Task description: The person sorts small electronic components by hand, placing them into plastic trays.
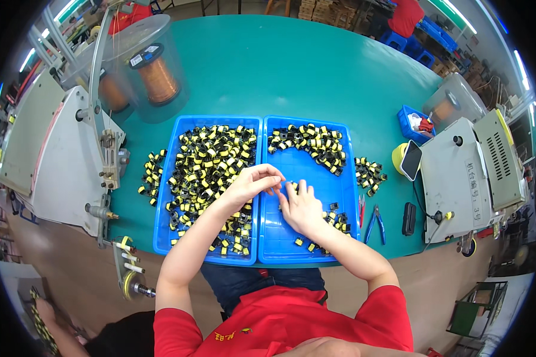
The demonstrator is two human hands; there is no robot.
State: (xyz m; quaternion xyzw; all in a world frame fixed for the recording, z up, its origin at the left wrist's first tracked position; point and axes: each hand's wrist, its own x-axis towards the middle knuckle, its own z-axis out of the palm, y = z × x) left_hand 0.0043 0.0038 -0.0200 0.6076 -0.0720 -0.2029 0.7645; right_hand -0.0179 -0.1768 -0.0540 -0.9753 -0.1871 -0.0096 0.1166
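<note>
My left hand [257, 183] is above the divide between two blue trays, its thumb and fingertips pinched together. Close beside it, over the right tray [295, 209], my right hand [304, 209] has its fingers bent downward. A small yellow-and-black piece [293, 186] shows by its fingertips; what each pinch holds is mostly hidden. Many small yellow-taped coils on black bobbins [211, 157] fill the left tray [162, 209]. In the right tray, one band of such coils [315, 144] curves along the far side, and a smaller group [337, 221] lies beside my right wrist.
Loose coils lie on the green table [250, 65] outside both trays. Blue-handled pliers [375, 225], a black case [408, 218] and a phone [410, 160] are at right. Machines [65, 160] [458, 178] flank me. Copper wire spools [156, 80] stand far left.
</note>
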